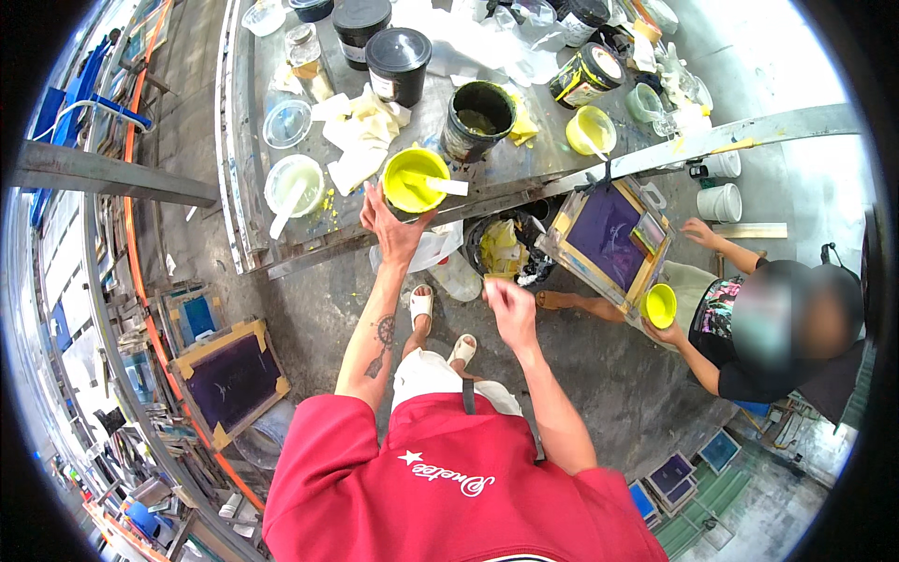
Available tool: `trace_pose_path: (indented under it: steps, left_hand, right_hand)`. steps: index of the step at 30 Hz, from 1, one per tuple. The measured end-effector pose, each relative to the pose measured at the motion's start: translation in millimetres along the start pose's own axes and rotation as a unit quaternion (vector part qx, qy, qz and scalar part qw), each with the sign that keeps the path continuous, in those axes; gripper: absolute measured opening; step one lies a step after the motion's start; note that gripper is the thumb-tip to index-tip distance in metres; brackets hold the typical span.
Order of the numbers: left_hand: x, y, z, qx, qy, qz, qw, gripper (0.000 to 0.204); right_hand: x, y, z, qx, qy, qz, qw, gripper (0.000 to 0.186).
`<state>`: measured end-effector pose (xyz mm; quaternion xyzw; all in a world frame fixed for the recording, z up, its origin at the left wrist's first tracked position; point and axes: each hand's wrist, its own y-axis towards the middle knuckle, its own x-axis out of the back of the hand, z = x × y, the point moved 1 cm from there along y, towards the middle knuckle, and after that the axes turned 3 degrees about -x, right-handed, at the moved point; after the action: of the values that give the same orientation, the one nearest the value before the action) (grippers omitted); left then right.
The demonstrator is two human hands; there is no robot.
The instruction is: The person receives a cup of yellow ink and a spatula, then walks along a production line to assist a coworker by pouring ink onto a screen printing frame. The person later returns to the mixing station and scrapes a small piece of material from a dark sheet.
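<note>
My left hand (390, 225) grips a tub of fluorescent yellow ink (405, 192) at the table's front edge, with a white spatula (440, 184) resting across it. My right hand (508, 309) is closed below the edge, fingertips on a small tan piece that I cannot make out. On the table stand a dark open bucket (476, 122), a pale tub with a spatula (294, 187), crumpled cream cloths (361, 136) and a smaller yellow tub (590, 131).
A co-worker (712, 318) at my right holds a yellow cup (659, 305) beside a framed screen (609, 234). A lined bin (501, 248) sits under the table (562, 164). A metal beam (112, 173) and leaning screens (229, 375) are at my left.
</note>
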<state>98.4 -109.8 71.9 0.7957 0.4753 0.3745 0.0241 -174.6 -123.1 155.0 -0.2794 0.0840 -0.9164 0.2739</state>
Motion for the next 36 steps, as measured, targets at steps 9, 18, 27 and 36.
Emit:
trace_pose_path:
  steps: [9, 18, 27, 36]
  left_hand:
    - [2, 12, 1, 0.011, 0.002, 0.032, 0.999, 0.135]
    - [0, 13, 2, -0.012, -0.025, 0.021, 0.999, 0.128]
    - [31, 7, -8, 0.005, -0.154, 0.023, 0.988, 0.114]
    - [96, -39, -52, -0.026, -0.163, -0.012, 0.986, 0.099]
  right_hand:
    - [-25, 160, 76, 0.011, 0.04, -0.043, 0.998, 0.035]
    - [-32, 152, 143, 0.309, -0.157, -0.107, 0.932, 0.013]
    - [1, 134, 152, 0.368, -0.261, 0.013, 0.893, 0.012]
    - [28, 59, 178, 0.52, -0.311, 0.076, 0.792, 0.008]
